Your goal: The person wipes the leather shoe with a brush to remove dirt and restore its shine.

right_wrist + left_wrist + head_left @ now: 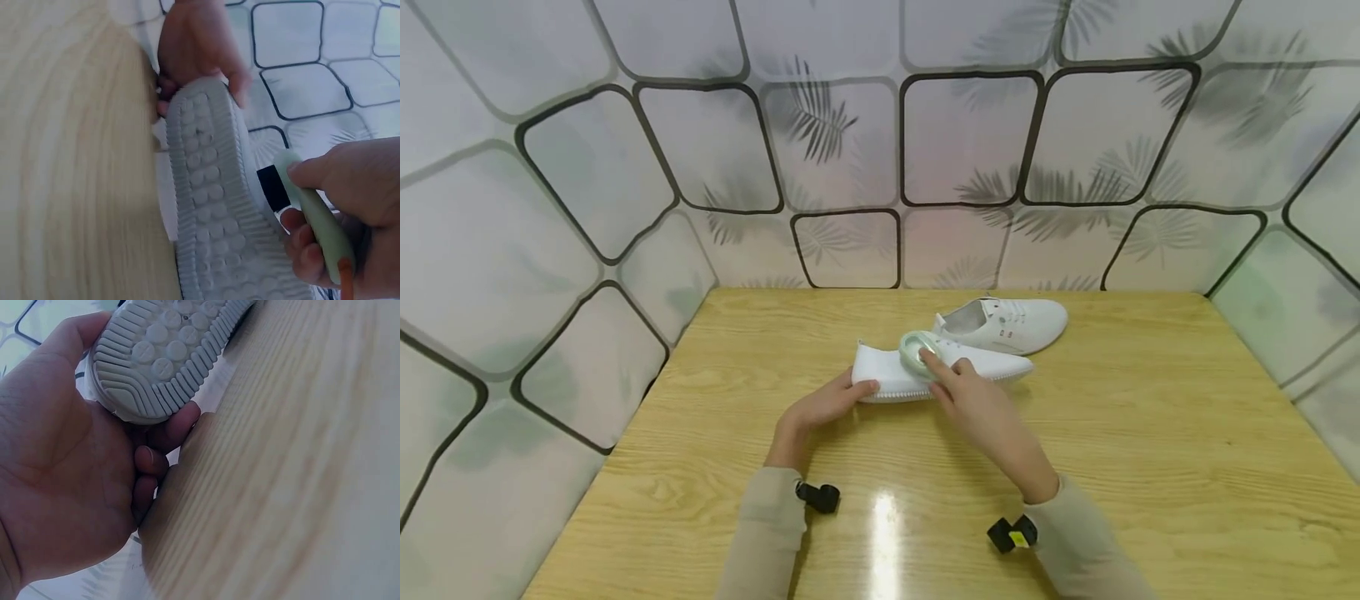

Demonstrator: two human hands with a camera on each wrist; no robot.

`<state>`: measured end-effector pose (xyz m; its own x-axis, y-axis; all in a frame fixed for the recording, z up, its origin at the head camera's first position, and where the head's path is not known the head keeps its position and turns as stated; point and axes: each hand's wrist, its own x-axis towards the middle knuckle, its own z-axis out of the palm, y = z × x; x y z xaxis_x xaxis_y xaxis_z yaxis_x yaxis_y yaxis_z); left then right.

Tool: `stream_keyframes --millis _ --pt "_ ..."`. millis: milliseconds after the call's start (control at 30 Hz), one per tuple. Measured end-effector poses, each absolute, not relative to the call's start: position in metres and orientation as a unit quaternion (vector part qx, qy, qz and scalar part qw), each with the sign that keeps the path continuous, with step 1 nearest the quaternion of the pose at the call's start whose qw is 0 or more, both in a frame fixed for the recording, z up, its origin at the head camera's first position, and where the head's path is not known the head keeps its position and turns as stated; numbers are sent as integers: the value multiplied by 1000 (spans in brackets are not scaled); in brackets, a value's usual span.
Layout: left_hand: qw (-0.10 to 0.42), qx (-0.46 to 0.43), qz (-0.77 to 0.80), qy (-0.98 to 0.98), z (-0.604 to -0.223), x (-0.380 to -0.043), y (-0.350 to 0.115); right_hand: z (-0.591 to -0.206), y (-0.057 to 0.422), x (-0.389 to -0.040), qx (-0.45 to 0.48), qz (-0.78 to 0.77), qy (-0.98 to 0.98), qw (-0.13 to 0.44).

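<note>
My left hand (pixel 822 406) grips a white sneaker (pixel 880 367) by its heel, thumb along the side and fingers under it. The sneaker is tipped, so its grey ridged sole (pixel 165 344) with round studs faces me in both wrist views. My right hand (pixel 988 412) holds a pale green brush (pixel 322 225) with an orange loop at the handle's end. An extended index finger rests on the brush's rounded head. Its dark bristles (pixel 273 187) lie against the sneaker's upper side, around the middle of its length.
A second white sneaker (pixel 1030 325) lies just behind the held one, toe to the right. Both are over a light wooden table (pixel 1150 467). Patterned cloth walls (pixel 970 142) enclose the table at the back and sides.
</note>
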<state>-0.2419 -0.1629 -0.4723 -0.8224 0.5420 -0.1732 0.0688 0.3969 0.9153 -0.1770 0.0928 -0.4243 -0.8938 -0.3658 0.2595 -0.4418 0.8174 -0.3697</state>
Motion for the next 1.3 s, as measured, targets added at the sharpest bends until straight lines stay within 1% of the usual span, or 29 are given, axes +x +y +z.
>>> stream_keyframes --millis 133,200,400,633,767,867,1000,1167,1300 --pt "234 203 520 796 -474 -243 -163 -423 93 -176 253 220 -940 62" --pt "238 205 522 793 -474 -243 -163 -418 97 -173 253 214 -942 57" --pt "239 195 526 792 -470 -241 -165 -410 98 -170 202 142 -964 99" --pt "238 203 519 796 -471 -240 -164 -412 84 -163 200 152 -966 68" --pt "237 202 527 791 -472 -240 -165 -413 84 -163 157 146 -973 89" --pt "238 199 530 789 -471 -239 -165 -420 80 -168 170 147 -969 106" --pt "242 207 513 797 -471 -238 -165 -427 77 -167 199 161 -961 101" --pt "234 209 503 805 -472 -238 -163 -414 93 -159 174 158 -968 87" --pt "232 193 505 808 -471 -239 -166 -414 94 -163 161 153 -968 115"
